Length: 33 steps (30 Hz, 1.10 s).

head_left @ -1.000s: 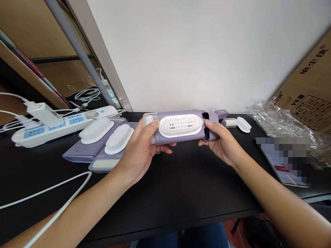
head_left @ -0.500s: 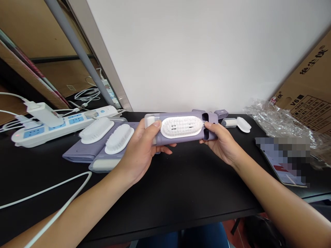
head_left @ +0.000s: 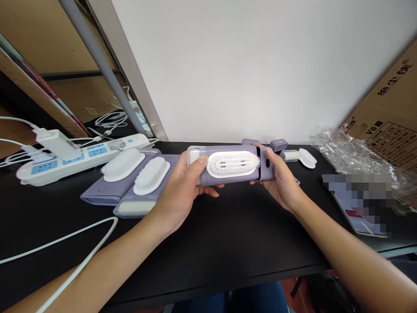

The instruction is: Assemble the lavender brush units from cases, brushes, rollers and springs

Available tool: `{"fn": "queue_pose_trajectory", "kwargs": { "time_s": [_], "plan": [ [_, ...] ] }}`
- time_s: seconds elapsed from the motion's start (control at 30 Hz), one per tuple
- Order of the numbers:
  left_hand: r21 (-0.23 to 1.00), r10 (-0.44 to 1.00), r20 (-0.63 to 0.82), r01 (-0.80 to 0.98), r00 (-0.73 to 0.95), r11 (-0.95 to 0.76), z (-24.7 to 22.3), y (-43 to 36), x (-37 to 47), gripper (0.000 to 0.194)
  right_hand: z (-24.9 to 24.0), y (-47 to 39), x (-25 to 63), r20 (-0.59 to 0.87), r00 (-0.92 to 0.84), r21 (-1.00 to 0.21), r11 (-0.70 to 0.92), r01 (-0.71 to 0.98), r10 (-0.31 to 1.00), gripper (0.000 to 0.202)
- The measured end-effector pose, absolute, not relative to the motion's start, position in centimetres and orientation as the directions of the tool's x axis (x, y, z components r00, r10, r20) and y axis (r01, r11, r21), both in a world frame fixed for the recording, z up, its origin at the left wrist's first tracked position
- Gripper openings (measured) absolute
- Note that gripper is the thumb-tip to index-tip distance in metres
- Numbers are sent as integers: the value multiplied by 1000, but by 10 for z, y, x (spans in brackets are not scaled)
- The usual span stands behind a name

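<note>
A purple cleaning brush (head_left: 233,164) with an oval pad of white bristles is held level above the black table. My left hand (head_left: 177,195) is closed around its left end, where a clear cover sits, with the thumb on top. My right hand (head_left: 282,180) grips a purple end piece (head_left: 267,164) at the brush's right end; a narrow dark gap shows between the two. To the left, two similar purple brushes, a farther one (head_left: 104,186) and a nearer one (head_left: 151,176), lie bristles up. My left hand partly covers the nearer one.
A white power strip (head_left: 93,153) with plugs and cables lies at the left. Behind my right hand are small purple pieces (head_left: 279,144) and a white bristle pad (head_left: 307,158). Clear plastic wrap (head_left: 345,152), a partly blurred flat item (head_left: 358,208) and a cardboard box (head_left: 394,113) are at the right.
The gap between the brush and the end piece has narrowed. My right hand has shifted its grip, with its fingers now around the end piece. The brush sits slightly farther right in view.
</note>
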State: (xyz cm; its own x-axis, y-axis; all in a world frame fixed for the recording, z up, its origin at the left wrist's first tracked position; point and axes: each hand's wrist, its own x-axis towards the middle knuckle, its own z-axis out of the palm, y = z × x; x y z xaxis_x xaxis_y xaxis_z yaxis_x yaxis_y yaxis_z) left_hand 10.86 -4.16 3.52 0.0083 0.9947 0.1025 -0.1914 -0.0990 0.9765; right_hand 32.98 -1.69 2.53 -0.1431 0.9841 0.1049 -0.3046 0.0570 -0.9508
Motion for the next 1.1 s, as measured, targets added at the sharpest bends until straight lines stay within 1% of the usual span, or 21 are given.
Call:
{"fn": "queue_pose_trajectory", "kwargs": {
  "time_s": [0.07,0.17,0.4,0.57,0.7,0.8,0.87,0.9,0.97,1.03,1.1],
  "plan": [
    [978,995,94,-191,16,-90,35,-42,108,36,25,-17,329,111,-146,-942,57,-330,983,49],
    [979,996,82,-189,23,-76,36,-42,108,37,25,-17,328,113,-154,-936,53,-349,982,50],
    [985,997,61,-164,57,-51,38,-44,109,42,26,-21,327,62,-121,-958,25,-286,991,55],
    [987,996,40,-159,78,-27,37,-46,110,40,22,-20,331,22,-80,-975,3,-222,997,52],
    [984,996,56,-173,71,-43,37,-45,110,38,23,-19,330,67,-119,-981,44,-189,991,53],
    [972,996,85,-219,2,-83,40,-41,107,37,27,-20,330,87,-134,-988,68,-139,987,42],
    [950,990,133,-277,-55,-143,42,-38,103,38,30,-22,330,68,-164,-990,47,-131,984,32],
    [937,985,156,-305,-69,-170,43,-36,102,38,31,-23,330,50,-195,-990,24,-138,979,31],
    [926,983,174,-330,-54,-182,43,-33,99,40,33,-24,331,6,-284,-987,-39,-153,959,38],
    [945,985,162,-277,-56,-171,40,-30,96,45,33,-24,330,-40,-373,-980,-109,-165,927,47],
    [971,974,181,-135,-137,-200,37,-28,94,54,31,-23,330,-77,-428,-969,-168,-179,900,52]
  ]
}}
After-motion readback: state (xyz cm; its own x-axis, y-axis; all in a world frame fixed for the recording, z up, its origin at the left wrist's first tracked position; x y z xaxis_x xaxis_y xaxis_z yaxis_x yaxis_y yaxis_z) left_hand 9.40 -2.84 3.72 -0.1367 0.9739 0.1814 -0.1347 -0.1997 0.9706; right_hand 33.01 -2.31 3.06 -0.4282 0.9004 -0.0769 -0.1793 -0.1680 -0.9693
